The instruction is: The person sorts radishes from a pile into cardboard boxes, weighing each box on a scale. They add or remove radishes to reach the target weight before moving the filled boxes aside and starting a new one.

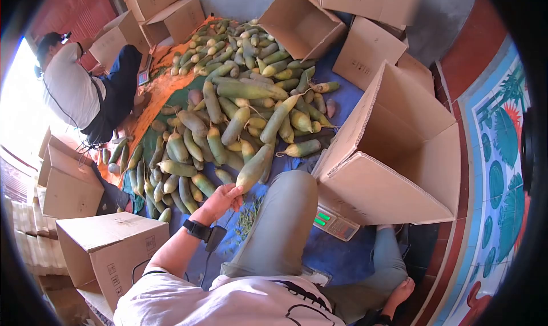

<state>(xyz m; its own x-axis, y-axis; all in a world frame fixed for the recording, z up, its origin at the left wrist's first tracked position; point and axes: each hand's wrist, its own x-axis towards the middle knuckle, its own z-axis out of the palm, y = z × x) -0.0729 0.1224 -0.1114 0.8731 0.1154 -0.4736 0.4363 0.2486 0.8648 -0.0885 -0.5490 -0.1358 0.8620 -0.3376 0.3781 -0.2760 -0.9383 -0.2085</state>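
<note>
My left hand (228,199) is closed on the near end of a green radish (255,167), thumb and fingers pinching its pale tip. The radish points away from me at the edge of a big heap of green radishes (234,126). My right hand (402,292) rests low by my right leg, its fingers curled in and no object showing in it. To the right of my raised knee, an open cardboard box (365,183) sits on a scale (337,225) with lit green digits.
Blue sheeting (220,252) and an orange sheet (157,92) lie beneath the heap. Another person (77,86) sits at the left, near a second scale (144,77). Cardboard boxes stand at the back, such as a tipped one (299,23), and an open box (117,252) is at my left.
</note>
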